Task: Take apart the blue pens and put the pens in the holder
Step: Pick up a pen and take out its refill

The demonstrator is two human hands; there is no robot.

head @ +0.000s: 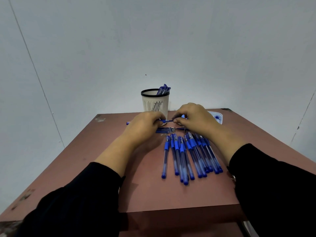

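Observation:
Both hands meet over the far middle of the table on one blue pen (164, 120), held level. My left hand (145, 125) grips its barrel, whose end pokes out at the left. My right hand (193, 118) pinches the tip end. Just below the hands lies a small row of thin refills (166, 129). Several capped blue pens (186, 154) lie side by side nearer to me. The white slotted holder (155, 103) with a black rim stands at the table's far edge, with a few blue pen parts sticking out of it.
A white tray (217, 116) with a blue print lies at the far right, partly behind my right hand. The reddish-brown table (102, 159) ends near the bottom of the view. A plain grey wall stands behind.

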